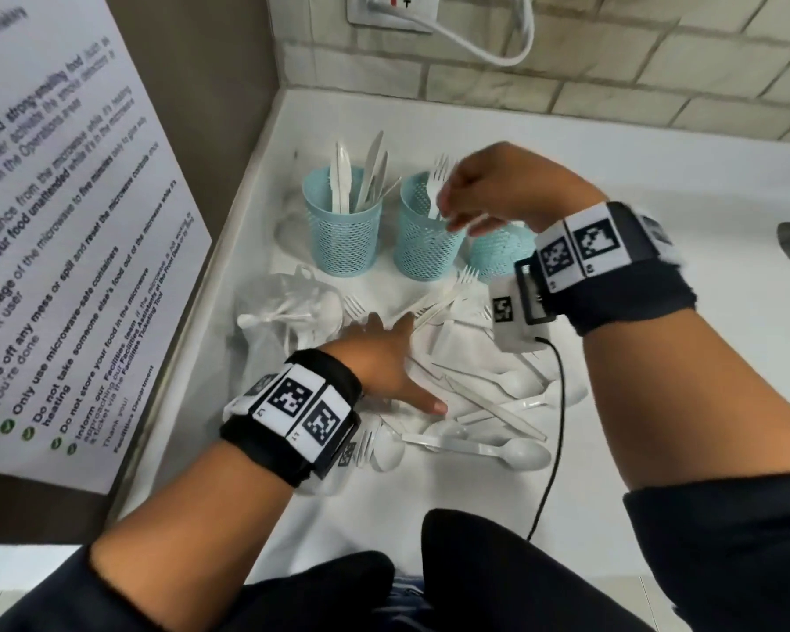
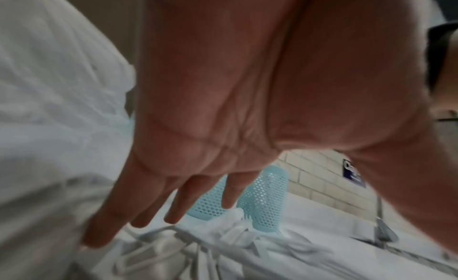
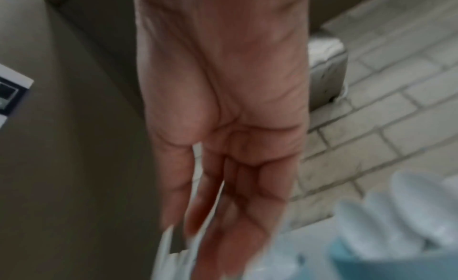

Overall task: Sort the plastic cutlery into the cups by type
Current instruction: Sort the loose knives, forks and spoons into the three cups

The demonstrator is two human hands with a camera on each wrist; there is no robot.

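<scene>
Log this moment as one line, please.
right hand: holds white cutlery over fork cup | left hand: open, reaching into loose pile | knife cup: holds knives

I see three pale blue perforated plastic cups standing upright in a row near the back of the white tabletop (image 1: 612, 184). The left blue mesh cup (image 1: 343, 237) holds several white plastic knives (image 1: 370, 175), blades up and leaning outward. The middle blue mesh cup (image 1: 425, 241) holds white plastic forks (image 1: 435, 187), tines up. The right blue mesh cup (image 1: 498, 253) is mostly hidden, so I cannot read its contents. In front of the cups lies a loose, overlapping heap of white plastic cutlery (image 1: 480, 403): forks toward the cups, knives across the middle, and a white plastic spoon (image 1: 498, 451) lying flat at the near edge, its bowl to the right.
</scene>
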